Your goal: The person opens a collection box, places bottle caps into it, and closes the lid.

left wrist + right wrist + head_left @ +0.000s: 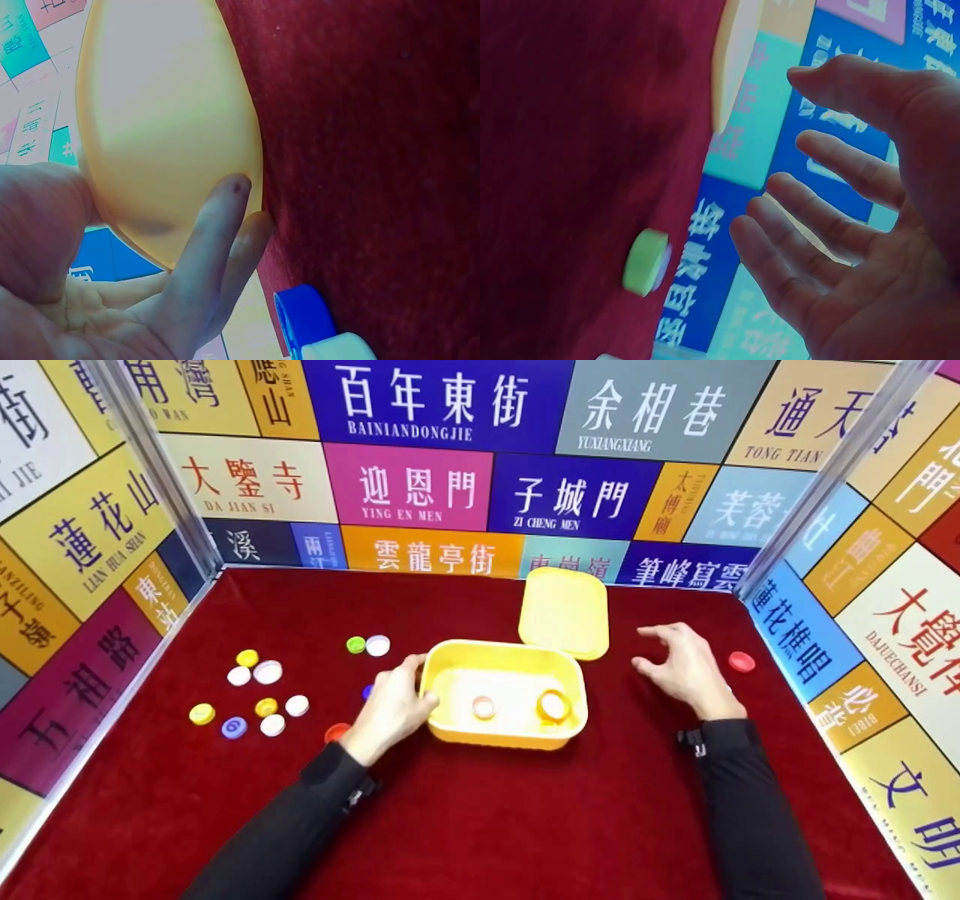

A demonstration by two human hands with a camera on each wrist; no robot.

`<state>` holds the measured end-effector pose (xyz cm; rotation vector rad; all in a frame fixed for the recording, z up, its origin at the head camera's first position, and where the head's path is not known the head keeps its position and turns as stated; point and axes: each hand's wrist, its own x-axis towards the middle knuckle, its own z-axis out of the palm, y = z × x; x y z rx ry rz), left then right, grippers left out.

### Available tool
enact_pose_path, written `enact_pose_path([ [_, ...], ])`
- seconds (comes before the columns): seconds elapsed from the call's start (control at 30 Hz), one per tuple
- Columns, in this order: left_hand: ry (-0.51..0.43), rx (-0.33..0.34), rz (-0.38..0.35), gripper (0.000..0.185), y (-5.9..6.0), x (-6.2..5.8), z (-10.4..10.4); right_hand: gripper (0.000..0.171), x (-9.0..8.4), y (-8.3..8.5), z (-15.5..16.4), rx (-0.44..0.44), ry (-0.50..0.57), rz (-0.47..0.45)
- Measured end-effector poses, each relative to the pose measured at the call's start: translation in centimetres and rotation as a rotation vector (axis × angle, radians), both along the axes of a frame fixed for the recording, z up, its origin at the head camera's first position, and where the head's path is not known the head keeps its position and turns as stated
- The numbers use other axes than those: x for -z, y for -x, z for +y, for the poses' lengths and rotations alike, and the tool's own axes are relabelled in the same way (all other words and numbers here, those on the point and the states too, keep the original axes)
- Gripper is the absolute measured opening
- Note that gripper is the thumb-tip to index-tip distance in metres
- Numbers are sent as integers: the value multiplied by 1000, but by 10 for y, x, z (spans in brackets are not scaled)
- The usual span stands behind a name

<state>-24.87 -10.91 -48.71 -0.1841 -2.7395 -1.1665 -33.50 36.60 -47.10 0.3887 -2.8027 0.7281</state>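
A yellow plastic box (504, 739) stands without its lid in the middle of the red cloth. My left hand (394, 701) grips its left end, thumb over the rim and fingers along the outer wall; the left wrist view shows those fingers (217, 225) against the yellow side. Inside the box lie a pale cap (484, 706) and a yellow cap (553, 705). Right of the box, my right hand (686, 667) hovers with fingers spread and holds nothing. In the right wrist view, a green cap (645, 262) lies on the cloth beyond its fingertips.
The yellow lid (564, 611) lies behind the box. Several bottle caps, among them a purple one (234, 727), are scattered at the left. A red cap (742, 661) lies at the far right. Next to my left hand is a blue cap (304, 319). Printed panels (416, 491) wall the table.
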Motion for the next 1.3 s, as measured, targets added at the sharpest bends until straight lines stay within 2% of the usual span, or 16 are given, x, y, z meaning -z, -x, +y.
enact_pose_path([
  [0.2, 1, 4, -4, 64, 0, 0, 0, 59, 7, 3, 20, 41, -46, -77],
  [0.47, 2, 4, -8, 64, 1, 2, 0, 57, 13, 4, 27, 41, -79, -173],
  [0.87, 15, 4, -10, 65, 2, 1, 0, 48, 16, 3, 35, 93, -115, -129],
  [1.3, 7, 2, -26, 64, 1, 0, 1, 31, 20, 3, 40, 121, -73, -93],
])
